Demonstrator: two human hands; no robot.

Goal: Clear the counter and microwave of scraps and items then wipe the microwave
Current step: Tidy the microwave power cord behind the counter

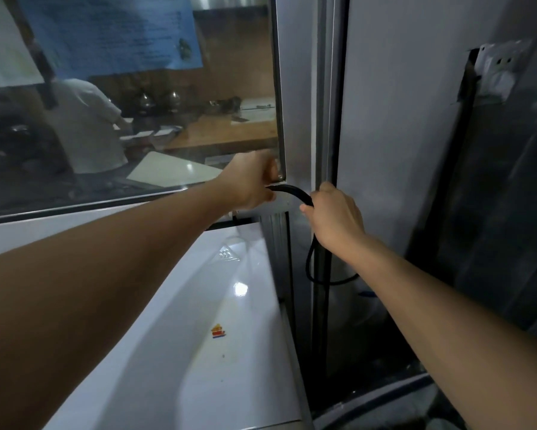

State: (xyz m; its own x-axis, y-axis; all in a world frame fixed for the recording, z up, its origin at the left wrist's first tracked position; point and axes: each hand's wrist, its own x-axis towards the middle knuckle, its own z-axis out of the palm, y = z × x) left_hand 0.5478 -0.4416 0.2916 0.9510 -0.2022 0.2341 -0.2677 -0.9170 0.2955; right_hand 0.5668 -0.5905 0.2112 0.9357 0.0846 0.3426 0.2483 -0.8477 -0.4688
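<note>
Two hands on one black cable (pixel 292 193): left hand (pixel 251 184) gripping its end by the window (pixel 137 119) frame corner, fingers curled around it; right hand (pixel 335 217) clasping it just beside, fingers closed on the cord. Below the right wrist, cable looping down along the metal frame (pixel 320 119). White appliance top (pixel 223 305) under the left forearm. Wall socket (pixel 500 66) upper right.

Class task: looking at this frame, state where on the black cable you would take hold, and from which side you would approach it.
Grip the black cable on its short arched stretch between the left hand and right hand, coming from above. That stretch stands clear of the metal frame, whereas the hanging loop below lies close against it.
</note>
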